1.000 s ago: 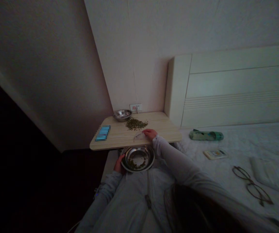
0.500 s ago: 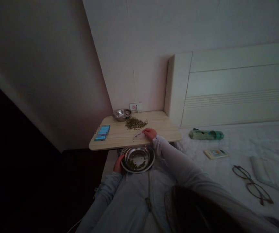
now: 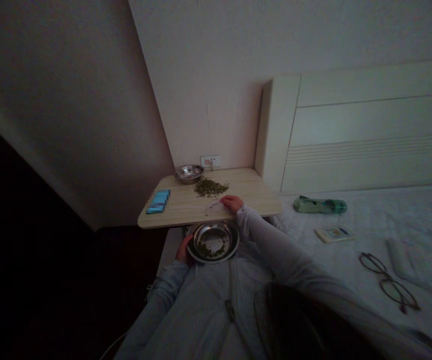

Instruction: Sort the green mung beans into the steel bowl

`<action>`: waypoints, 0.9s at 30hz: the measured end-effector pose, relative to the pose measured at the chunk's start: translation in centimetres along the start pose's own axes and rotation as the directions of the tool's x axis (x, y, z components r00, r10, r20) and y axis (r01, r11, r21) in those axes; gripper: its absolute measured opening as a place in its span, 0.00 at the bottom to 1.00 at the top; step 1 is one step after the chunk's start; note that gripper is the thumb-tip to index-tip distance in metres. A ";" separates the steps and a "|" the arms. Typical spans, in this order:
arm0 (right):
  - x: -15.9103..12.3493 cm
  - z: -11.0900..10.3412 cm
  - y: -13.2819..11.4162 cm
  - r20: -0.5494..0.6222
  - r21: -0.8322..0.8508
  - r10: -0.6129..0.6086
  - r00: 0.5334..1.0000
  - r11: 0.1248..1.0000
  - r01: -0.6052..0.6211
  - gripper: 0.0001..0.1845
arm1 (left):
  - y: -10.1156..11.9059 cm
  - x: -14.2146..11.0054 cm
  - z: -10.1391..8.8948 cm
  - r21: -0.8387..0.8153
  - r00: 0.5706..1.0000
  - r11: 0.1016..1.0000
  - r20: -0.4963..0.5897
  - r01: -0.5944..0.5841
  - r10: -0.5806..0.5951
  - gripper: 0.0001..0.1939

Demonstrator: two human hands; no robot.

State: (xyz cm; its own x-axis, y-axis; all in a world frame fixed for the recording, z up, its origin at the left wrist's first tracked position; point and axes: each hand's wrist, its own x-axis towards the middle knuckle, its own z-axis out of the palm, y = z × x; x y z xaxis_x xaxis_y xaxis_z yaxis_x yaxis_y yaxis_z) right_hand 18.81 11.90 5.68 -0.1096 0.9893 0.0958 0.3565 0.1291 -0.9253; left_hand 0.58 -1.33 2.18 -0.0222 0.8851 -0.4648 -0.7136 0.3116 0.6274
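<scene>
My left hand grips the left rim of a steel bowl, which sits close to my body just below the table's front edge. Small green bits, like dried beans or seeds, lie along the bowl's near inside. Above the table, my right hand pinches a thin see-through plastic piece held low over the wood. A few dark specks lie by its left end. Beyond it is a loose pile of the same green bits.
A second steel bowl stands at the table's back left. A blue-screened phone lies at the left edge. On the bed to the right are a green bottle, a white phone and eyeglasses. A wall socket is behind the table.
The whole scene sits slightly higher in view, as the camera has tipped a little. Both hands keep their hold and hardly move.
</scene>
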 end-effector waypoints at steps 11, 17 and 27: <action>0.3 1.6 -0.4 -0.075 0.136 -0.059 0.995 0.988 0.069 0.10 | 0.1 -0.1 0.2 0.009 0.999 1.000 -0.038 0.002 -0.002 0.10; -0.5 1.0 -0.5 -0.110 0.070 -0.041 0.993 0.996 0.049 0.10 | 0.1 0.1 0.0 -0.012 0.999 0.999 -0.023 0.030 -0.030 0.10; -0.1 0.5 -1.0 -0.066 -0.057 -0.035 0.997 0.998 0.031 0.10 | 0.1 -0.2 0.2 0.005 0.999 0.999 -0.021 -0.036 0.036 0.10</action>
State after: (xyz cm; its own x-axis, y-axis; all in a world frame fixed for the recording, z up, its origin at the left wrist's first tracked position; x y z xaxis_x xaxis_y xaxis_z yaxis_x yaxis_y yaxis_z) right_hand 17.96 11.63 6.40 -0.0608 0.9865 0.1521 0.4055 0.1637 -0.8993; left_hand 0.65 -1.39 2.47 -0.0626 0.8884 -0.4548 -0.7090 0.2812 0.6467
